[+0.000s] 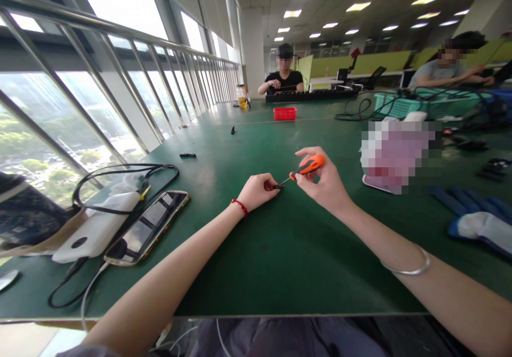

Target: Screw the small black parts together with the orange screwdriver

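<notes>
My right hand (pixel 322 184) grips an orange and black screwdriver (pixel 307 166) by its handle, the shaft slanting down to the left. Its tip meets a small black part (pixel 279 186) lying low over the green table (pixel 256 261). That part is pinched in the closed fingers of my left hand (pixel 258 191), which rests near the tabletop. How the tip sits in the part is too small to make out. Farther off on the table lie two more small black pieces, a flat strip (pixel 188 155) and an upright bit (pixel 232 130).
At left lie a phone (pixel 148 229), a white power bank (pixel 98 226) and looped black cables. A red tray (pixel 285 113) stands ahead, before a seated person. To the right are a blurred pinkish item, blue-and-white gloves (pixel 480 224) and teal baskets (pixel 436 104). A metal railing borders the left.
</notes>
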The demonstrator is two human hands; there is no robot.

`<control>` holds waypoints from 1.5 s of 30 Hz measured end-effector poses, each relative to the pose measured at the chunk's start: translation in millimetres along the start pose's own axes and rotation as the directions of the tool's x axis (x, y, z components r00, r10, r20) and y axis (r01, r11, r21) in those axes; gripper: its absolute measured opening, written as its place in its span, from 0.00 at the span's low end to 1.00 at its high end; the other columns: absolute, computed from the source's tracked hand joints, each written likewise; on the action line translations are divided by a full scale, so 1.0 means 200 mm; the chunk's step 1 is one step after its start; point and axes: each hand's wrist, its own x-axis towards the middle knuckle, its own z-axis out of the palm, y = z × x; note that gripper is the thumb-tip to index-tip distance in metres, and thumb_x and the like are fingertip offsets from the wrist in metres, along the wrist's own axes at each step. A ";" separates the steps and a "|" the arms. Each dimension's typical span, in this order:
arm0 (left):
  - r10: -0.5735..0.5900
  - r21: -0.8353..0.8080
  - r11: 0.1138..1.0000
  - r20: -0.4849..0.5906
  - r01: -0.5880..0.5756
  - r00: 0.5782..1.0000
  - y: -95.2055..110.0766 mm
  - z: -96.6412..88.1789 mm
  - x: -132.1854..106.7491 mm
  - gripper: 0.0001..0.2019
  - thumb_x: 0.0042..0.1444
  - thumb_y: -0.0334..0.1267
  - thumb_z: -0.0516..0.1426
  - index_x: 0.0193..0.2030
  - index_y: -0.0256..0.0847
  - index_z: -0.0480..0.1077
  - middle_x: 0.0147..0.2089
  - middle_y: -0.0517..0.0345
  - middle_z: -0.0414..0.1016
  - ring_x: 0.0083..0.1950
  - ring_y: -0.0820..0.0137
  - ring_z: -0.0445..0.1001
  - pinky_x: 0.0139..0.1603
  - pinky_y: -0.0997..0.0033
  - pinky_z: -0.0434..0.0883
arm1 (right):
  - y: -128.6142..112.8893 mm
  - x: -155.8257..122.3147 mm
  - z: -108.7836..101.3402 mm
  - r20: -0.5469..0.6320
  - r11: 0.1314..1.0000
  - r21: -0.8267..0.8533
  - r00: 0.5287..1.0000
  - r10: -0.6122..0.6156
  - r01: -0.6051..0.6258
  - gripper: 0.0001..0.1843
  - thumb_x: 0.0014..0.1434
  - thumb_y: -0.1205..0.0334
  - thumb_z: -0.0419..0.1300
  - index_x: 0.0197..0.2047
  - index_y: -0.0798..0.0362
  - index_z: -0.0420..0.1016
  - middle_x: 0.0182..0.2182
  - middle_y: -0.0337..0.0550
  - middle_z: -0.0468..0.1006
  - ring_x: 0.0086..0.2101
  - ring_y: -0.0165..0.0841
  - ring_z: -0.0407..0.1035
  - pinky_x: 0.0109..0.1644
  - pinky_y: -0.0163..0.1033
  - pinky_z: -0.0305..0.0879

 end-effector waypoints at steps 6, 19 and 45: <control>-0.005 -0.015 1.000 0.001 0.005 1.000 0.00 0.00 0.00 0.05 0.46 0.35 0.59 0.26 0.37 0.69 0.25 0.61 0.72 0.26 0.75 0.67 0.28 0.76 0.65 | 0.00 0.00 0.00 0.045 0.997 -0.070 0.998 0.038 -0.035 0.10 0.54 0.57 0.58 0.38 0.51 0.66 0.14 0.27 0.56 0.17 0.27 0.55 0.29 0.35 0.56; -0.003 0.003 1.000 -0.001 0.003 1.000 0.00 0.00 0.00 0.05 0.46 0.35 0.60 0.26 0.37 0.68 0.25 0.61 0.71 0.26 0.75 0.67 0.28 0.76 0.65 | -0.01 -0.01 0.00 0.018 0.993 -0.117 0.999 0.029 -0.027 0.09 0.53 0.58 0.58 0.38 0.51 0.66 0.15 0.27 0.57 0.18 0.26 0.55 0.29 0.35 0.57; -0.019 -0.003 1.000 0.000 0.019 1.000 0.01 0.00 0.00 0.04 0.46 0.35 0.59 0.26 0.37 0.68 0.24 0.61 0.71 0.26 0.75 0.68 0.28 0.76 0.65 | 0.00 -0.01 0.00 0.034 0.997 -0.068 0.999 -0.025 0.027 0.09 0.51 0.61 0.58 0.38 0.50 0.67 0.18 0.30 0.61 0.19 0.26 0.57 0.28 0.35 0.57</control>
